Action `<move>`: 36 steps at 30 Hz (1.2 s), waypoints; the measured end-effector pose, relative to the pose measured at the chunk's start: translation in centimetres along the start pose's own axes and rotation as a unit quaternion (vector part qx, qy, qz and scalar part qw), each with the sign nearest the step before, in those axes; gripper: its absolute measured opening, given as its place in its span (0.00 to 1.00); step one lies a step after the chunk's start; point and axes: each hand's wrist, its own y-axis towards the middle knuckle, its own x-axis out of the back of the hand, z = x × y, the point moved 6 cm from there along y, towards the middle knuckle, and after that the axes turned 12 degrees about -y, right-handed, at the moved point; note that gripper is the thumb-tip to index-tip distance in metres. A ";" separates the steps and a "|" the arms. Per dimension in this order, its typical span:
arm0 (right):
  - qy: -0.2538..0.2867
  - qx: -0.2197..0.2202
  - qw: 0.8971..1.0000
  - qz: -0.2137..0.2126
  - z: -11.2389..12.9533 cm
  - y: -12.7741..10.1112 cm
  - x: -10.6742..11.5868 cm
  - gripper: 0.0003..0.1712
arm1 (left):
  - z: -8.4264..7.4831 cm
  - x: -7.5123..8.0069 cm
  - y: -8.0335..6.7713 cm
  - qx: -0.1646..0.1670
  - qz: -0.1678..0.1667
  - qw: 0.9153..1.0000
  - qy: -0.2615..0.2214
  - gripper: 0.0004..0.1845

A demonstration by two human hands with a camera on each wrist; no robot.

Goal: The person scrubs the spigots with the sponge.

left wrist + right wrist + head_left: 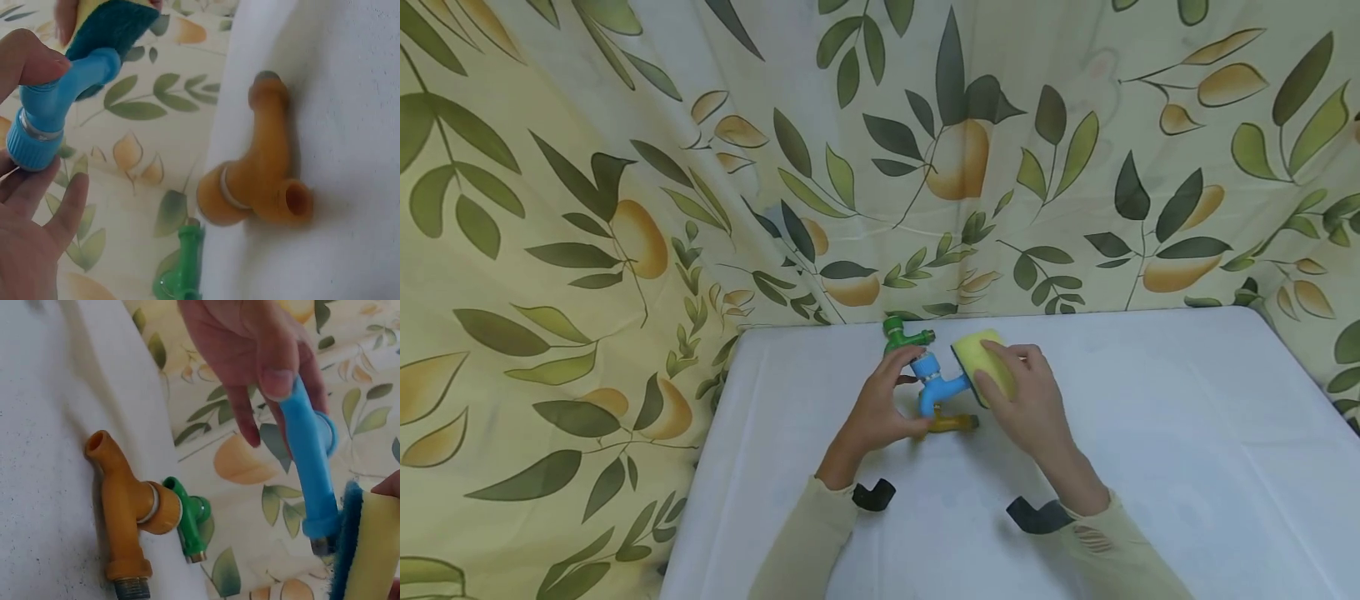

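Note:
My left hand [874, 410] holds a blue plastic tap [934, 390] above the table, thumb at one end and fingers at its ribbed cap. In my right hand [1036, 410] is a yellow sponge [988, 365] with a dark green scouring side, pinched between thumb and fingers. That scouring side [347, 540] meets the tap's threaded metal end [322, 545] in the right wrist view. Below the held tap an orange-brown tap [265, 159] lies on the table. A green tap [904, 335] sits farther back, partly behind the left hand in the head view.
A white cloth covers the table [1172, 433]. Behind it and along the left hangs a curtain [1060, 50] printed with leaves and fruit. Black curved pieces [874, 495] show beside both wrists.

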 end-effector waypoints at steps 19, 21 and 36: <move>-0.088 0.218 0.967 -0.099 3.3 -1.5 2.0 0.25 | -2.3 -1.5 -0.2 -0.039 -0.023 0.997 0.064 0.49; -0.088 0.194 0.972 -0.100 3.1 -1.2 2.0 0.27 | -2.4 -1.6 -0.2 -0.036 -0.020 0.997 0.062 0.49; -0.075 0.252 0.962 -0.073 4.0 -0.7 3.0 0.24 | -2.9 -1.5 -0.3 -0.036 -0.009 0.998 0.042 0.50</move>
